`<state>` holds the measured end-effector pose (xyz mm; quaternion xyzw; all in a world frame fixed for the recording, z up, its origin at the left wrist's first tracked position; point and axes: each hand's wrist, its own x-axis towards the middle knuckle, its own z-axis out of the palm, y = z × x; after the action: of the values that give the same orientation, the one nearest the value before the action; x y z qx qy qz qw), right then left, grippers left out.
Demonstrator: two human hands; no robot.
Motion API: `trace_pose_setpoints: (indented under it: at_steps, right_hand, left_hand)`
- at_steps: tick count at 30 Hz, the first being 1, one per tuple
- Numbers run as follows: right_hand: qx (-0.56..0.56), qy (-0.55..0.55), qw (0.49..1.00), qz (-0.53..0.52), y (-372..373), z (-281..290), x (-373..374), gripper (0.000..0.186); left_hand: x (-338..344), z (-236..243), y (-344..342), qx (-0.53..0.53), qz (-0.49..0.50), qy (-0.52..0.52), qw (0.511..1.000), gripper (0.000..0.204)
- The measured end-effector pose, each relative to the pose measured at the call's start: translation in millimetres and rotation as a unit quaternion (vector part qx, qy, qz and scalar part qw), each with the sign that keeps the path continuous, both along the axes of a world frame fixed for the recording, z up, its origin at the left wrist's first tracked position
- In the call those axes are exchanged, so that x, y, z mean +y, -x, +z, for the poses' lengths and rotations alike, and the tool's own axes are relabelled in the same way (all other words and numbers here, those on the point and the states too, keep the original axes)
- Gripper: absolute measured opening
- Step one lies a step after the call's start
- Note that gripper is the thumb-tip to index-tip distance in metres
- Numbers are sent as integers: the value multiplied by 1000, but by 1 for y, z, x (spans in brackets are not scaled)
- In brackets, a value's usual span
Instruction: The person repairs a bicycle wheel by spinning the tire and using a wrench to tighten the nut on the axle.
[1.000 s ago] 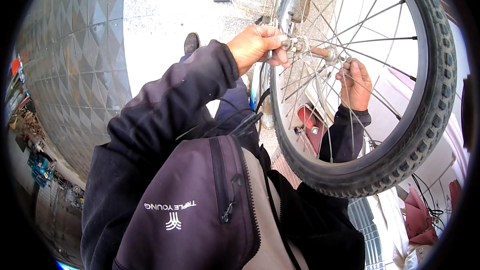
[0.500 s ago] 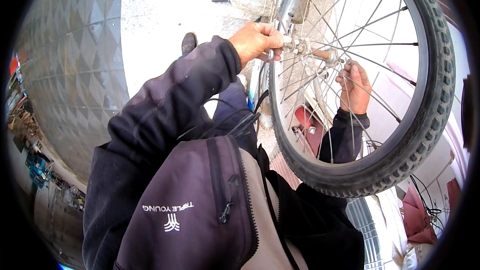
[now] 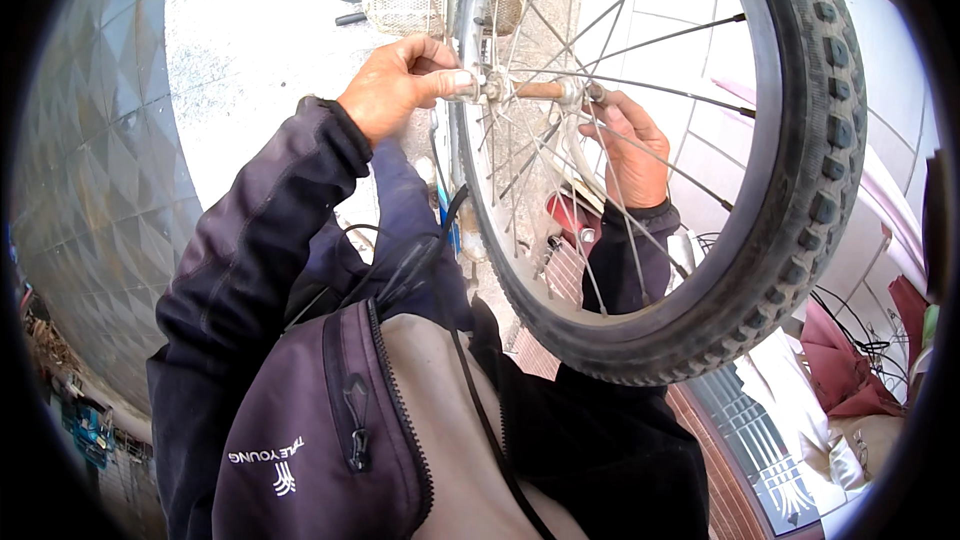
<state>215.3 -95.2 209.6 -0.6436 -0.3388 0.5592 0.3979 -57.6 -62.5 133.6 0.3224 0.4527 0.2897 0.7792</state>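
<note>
Shifted leftward in view, the bicycle wheel (image 3: 822, 140) sits between left hand (image 3: 397, 87) and right hand (image 3: 634, 152), each grip pinched at one hub (image 3: 541, 91) end, apparently supporting it, the next move calling for even hold.

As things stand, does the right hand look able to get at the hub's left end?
Probably not: the left hand is at that end of the hub, and spokes lie between it and the right hand.
</note>
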Motion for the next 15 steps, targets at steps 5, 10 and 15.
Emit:
trace_pose_setpoints:
  at_steps: [5,10,15]
  right_hand:
    - [-49,-30,998,4,5,0,-5,25]
    - [-124,-76,989,20,26,5,-10,32]
    - [-250,-108,958,91,33,7,-25,34]
  left_hand:
    - [1,-2,0,-2,-6,3,1000,29]
    - [2,-4,2,-4,-41,23,999,25]
    - [4,-2,3,-5,-45,29,999,25]
